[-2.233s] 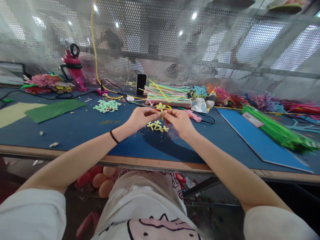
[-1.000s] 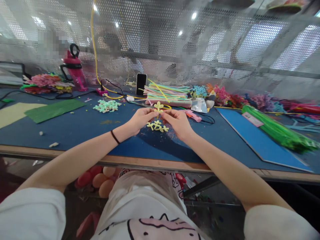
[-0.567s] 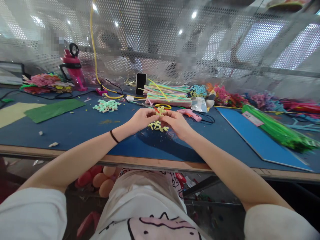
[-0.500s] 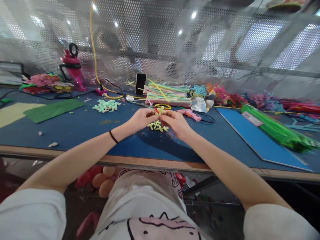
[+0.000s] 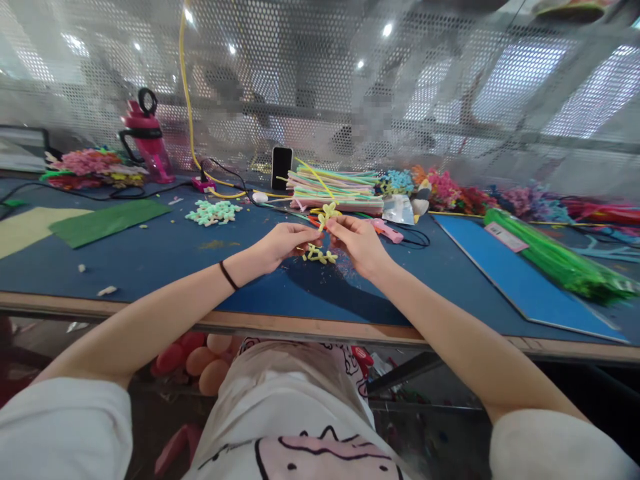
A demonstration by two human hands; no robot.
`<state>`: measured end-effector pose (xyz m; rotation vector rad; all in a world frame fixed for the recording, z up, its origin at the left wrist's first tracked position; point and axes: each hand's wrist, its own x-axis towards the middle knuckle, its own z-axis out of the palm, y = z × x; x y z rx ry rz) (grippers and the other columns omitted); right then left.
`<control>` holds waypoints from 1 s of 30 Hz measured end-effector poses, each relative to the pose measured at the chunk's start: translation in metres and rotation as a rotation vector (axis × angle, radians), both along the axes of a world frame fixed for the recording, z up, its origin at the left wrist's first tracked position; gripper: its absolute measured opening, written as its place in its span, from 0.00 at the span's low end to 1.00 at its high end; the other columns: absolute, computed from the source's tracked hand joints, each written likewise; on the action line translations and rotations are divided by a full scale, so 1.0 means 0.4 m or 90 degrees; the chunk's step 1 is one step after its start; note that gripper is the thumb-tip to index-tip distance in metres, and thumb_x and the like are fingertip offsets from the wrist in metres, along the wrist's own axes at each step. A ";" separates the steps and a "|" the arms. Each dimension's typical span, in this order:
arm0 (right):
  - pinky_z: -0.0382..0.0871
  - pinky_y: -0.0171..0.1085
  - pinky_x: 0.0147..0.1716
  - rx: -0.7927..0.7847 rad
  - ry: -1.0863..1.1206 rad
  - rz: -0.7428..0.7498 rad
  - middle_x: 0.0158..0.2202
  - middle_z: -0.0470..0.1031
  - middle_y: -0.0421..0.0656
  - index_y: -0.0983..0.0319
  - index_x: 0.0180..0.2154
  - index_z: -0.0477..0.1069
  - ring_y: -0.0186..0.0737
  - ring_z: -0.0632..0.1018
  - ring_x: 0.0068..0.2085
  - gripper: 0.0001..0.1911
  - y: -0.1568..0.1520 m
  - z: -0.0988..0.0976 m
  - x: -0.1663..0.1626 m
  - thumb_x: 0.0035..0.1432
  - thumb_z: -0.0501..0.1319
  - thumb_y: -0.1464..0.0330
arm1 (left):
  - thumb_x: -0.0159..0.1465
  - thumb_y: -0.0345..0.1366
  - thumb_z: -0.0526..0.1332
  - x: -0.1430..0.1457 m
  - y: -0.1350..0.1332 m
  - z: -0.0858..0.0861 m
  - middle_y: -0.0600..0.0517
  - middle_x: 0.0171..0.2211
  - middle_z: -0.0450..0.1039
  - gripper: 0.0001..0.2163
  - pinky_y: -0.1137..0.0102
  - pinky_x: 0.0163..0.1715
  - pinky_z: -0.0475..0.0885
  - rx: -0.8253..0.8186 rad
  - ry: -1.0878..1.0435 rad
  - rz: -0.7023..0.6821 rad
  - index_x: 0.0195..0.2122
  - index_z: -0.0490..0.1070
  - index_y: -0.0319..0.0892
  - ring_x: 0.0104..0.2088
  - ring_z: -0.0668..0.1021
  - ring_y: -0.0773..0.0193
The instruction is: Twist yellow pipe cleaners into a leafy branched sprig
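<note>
Between my two hands, above the dark blue tabletop, is a small yellow pipe-cleaner flower (image 5: 328, 212) with rounded loops. My left hand (image 5: 289, 245) pinches its lower end between thumb and fingers. From the other side my right hand (image 5: 356, 243) is closed on the same flower, its fingertips close to the left ones. Just below them, several yellow flower pieces (image 5: 320, 255) lie on the table, partly hidden by my left fingers. Behind my right hand sits a pink glue gun (image 5: 387, 231), partly covered.
A bundle of pastel pipe cleaners (image 5: 335, 187) lies behind my hands, with a phone (image 5: 282, 167) propped beside it. Mint-green pieces (image 5: 213, 212) are piled at left, near green sheets (image 5: 110, 220) and a pink bottle (image 5: 147, 137). A blue board (image 5: 515, 280) and green bundle (image 5: 555, 257) lie right.
The flower has risen slightly and shifted right, and its loops now show more fully. My right hand has turned a little, and both hands stay closed on the flower.
</note>
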<state>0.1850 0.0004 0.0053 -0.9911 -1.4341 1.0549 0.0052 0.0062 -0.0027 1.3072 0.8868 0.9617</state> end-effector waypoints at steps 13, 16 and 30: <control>0.70 0.35 0.33 -0.040 -0.067 0.110 0.35 0.78 0.44 0.64 0.35 0.76 0.34 0.75 0.30 0.12 0.014 0.049 0.048 0.44 0.63 0.72 | 0.51 0.44 0.69 -0.053 0.035 0.024 0.49 0.24 0.77 0.11 0.72 0.25 0.62 0.204 0.242 -0.053 0.26 0.81 0.41 0.23 0.70 0.68; 0.73 0.36 0.31 -0.135 -0.095 0.166 0.29 0.78 0.45 0.64 0.29 0.78 0.36 0.76 0.27 0.08 0.007 0.061 0.061 0.49 0.64 0.66 | 0.53 0.43 0.67 -0.080 0.039 0.036 0.48 0.27 0.80 0.10 0.71 0.29 0.66 0.284 0.327 -0.167 0.28 0.82 0.42 0.28 0.75 0.64; 0.78 0.33 0.29 -0.261 -0.390 0.280 0.26 0.81 0.45 0.63 0.31 0.82 0.37 0.79 0.26 0.10 -0.017 0.038 0.059 0.42 0.73 0.67 | 0.59 0.44 0.61 -0.072 0.042 0.020 0.49 0.25 0.78 0.14 0.72 0.24 0.63 0.396 0.489 -0.092 0.33 0.81 0.39 0.21 0.73 0.66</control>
